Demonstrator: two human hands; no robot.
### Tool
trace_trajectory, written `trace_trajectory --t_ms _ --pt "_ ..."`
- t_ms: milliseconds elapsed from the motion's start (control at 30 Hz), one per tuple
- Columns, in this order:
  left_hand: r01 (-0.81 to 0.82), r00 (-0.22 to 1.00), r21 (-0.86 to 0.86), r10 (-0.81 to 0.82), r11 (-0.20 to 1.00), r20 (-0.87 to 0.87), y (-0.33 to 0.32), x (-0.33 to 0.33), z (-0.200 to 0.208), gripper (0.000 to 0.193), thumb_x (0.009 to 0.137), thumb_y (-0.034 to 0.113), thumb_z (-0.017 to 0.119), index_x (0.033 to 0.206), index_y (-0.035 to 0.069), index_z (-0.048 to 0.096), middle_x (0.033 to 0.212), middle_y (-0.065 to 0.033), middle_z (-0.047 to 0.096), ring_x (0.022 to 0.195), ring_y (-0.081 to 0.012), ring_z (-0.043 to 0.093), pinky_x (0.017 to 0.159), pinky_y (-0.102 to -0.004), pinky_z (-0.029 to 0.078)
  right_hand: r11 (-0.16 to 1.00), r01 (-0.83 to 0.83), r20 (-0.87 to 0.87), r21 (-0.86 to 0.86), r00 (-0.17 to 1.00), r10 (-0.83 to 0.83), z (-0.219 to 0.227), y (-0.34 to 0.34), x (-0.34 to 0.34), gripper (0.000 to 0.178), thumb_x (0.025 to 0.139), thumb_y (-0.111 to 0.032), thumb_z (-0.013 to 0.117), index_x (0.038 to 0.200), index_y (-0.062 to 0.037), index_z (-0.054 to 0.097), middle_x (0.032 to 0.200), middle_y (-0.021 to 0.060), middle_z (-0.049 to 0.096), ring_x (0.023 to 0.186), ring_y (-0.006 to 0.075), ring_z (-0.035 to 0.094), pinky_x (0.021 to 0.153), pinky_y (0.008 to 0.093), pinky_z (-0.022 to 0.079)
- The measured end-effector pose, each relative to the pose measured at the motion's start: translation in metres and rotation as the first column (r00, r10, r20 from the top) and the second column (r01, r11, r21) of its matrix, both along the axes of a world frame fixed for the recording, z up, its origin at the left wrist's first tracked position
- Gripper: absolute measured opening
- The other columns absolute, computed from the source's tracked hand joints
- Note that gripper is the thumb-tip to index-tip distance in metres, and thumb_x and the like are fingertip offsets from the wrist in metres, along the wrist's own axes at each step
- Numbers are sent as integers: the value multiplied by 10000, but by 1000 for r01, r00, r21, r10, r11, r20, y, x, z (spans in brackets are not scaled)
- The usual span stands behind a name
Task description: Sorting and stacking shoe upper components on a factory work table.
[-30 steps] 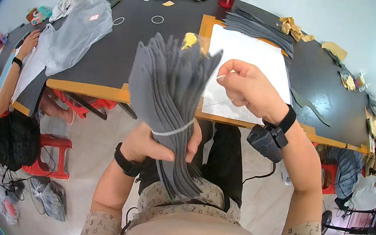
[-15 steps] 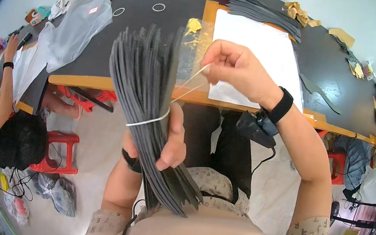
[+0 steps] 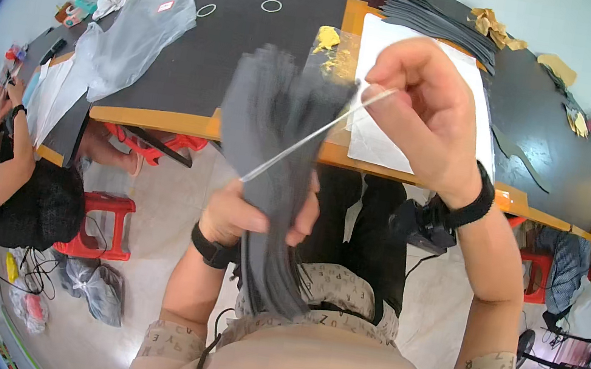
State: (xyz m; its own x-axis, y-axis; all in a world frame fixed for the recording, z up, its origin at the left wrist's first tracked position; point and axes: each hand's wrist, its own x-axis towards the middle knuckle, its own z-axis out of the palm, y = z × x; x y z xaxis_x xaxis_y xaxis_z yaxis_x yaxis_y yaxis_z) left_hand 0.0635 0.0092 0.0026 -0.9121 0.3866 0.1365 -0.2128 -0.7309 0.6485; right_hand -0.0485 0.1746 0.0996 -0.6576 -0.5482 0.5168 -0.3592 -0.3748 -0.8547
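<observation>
A thick bundle of long dark grey strips (image 3: 263,122) stands nearly upright in front of me, its top fanned out and blurred by motion. My left hand (image 3: 230,213) wraps round its lower half, thumb on one side and fingers on the other. A white rubber band (image 3: 306,140) runs tight across the bundle, from beside my left hand up to the right. Its upper end is pinched by the thumb and fingers of my right hand (image 3: 428,113), raised above the table edge. How the band passes behind the strips is hidden.
On the dark table (image 3: 236,69) lie a white sheet (image 3: 422,154), yellow scraps (image 3: 327,39), two loose bands (image 3: 271,6), a curved grey strip (image 3: 521,157), a strip pile (image 3: 440,32) and a clear plastic bag (image 3: 147,25). People sit at both sides; a red stool (image 3: 106,221) stands left.
My right hand has risen to the right, stretching the rubber band further. The bundle has turned in my left hand and stands more upright. My view has shifted slightly left.
</observation>
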Motion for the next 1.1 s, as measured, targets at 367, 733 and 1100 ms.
trace_trajectory --t_ms 367,733,1100 --pt "82 996 -405 -87 911 6 -8 1 16 471 581 141 746 965 -21 527 797 -114 590 699 -176 576 622 -292 468 805 -55 64 590 998 21 -16 0 -44 204 845 -251 548 778 -58 553 592 -54 443 536 36 386 470 197 316" --pt "314 891 -457 -425 832 -162 -8 2 2 290 662 110 712 891 11 564 788 -41 588 718 -130 546 653 -263 440 771 -441 214 459 897 386 -17 -16 -55 189 905 -189 466 810 -37 526 680 -19 468 564 61 411 512 184 347" --pt "8 854 -717 -378 697 -358 -30 10 -6 610 631 159 753 1147 -16 479 1086 -95 548 985 -189 499 879 -286 386 683 -327 113 654 934 339 -13 -90 -85 178 854 -198 519 837 -32 579 723 11 563 665 70 526 631 215 447"
